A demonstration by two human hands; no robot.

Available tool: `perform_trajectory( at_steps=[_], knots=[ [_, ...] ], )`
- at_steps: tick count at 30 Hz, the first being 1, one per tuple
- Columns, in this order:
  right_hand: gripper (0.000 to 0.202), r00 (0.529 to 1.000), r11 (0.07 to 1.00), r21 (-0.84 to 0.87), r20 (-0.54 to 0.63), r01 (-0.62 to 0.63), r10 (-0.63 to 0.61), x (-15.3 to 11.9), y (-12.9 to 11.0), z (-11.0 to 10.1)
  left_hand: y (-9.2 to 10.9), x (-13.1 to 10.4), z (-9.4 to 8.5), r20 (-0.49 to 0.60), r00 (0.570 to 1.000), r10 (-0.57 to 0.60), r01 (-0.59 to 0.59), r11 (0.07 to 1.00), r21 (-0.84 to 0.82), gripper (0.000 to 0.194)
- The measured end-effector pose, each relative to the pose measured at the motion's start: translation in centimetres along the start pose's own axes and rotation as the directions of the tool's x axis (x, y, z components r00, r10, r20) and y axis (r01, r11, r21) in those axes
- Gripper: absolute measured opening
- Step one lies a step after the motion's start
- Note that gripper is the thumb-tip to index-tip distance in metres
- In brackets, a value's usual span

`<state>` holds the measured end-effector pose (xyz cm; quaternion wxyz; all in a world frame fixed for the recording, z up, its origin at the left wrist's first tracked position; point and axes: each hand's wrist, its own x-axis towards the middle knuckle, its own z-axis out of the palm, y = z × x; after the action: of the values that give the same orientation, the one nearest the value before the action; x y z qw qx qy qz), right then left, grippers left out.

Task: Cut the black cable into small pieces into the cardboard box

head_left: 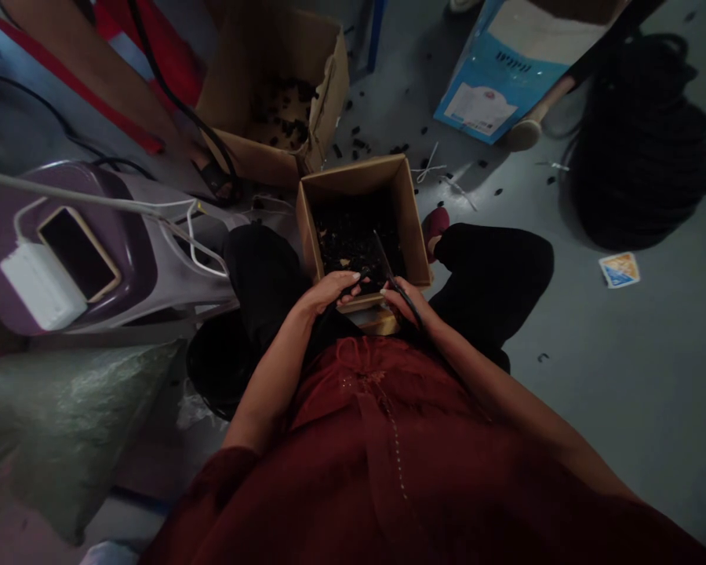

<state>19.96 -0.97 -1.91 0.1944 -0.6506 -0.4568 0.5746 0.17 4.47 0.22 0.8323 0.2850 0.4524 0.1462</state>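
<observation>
My left hand (328, 292) is closed, with a small black piece (364, 273) at its fingertips. What this piece is exactly, the dim light hides. In my right hand (419, 304) are what look like scissors (383, 256), their narrow blade pointing away from me over the box and a dark handle running back along the palm. Both hands are over the near edge of an open cardboard box (417, 224) between my knees. Many small black pieces (353, 227) lie inside it. The hands are a short gap apart.
A second cardboard box (329, 102) with black bits stands beyond, near another person's foot (215, 176). At left, a purple stool (123, 227) bears a phone (79, 251) and a white device (42, 284). A black coil (641, 149) and a blue-white carton (494, 71) are right.
</observation>
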Motion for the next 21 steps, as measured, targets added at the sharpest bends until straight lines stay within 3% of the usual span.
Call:
perform_trajectory(
  at_steps=[3,7,14,21],
  knots=[
    [0.036,1.0,0.962,0.272,0.017,-0.028,0.024,0.7,-0.7,0.0,0.2,-0.1,0.2,0.018,1.0,-0.004,0.004,1.0,-0.025,0.031],
    [0.041,0.999,0.887,0.462,0.04,-0.023,0.005,1.6,-2.0,0.0,0.2,-0.3,0.4,0.063,0.998,0.009,-0.006,0.999,-0.036,0.025],
    [0.039,0.991,0.936,0.335,0.045,0.107,-0.129,2.9,-3.3,0.4,-0.4,-0.9,0.6,0.105,0.994,0.025,-0.017,0.997,-0.072,0.02],
    [0.038,0.994,0.913,0.395,0.015,0.096,-0.111,4.0,-3.0,0.0,-0.2,-1.5,0.4,0.127,0.992,-0.008,0.026,0.99,-0.14,0.025]
  ],
)
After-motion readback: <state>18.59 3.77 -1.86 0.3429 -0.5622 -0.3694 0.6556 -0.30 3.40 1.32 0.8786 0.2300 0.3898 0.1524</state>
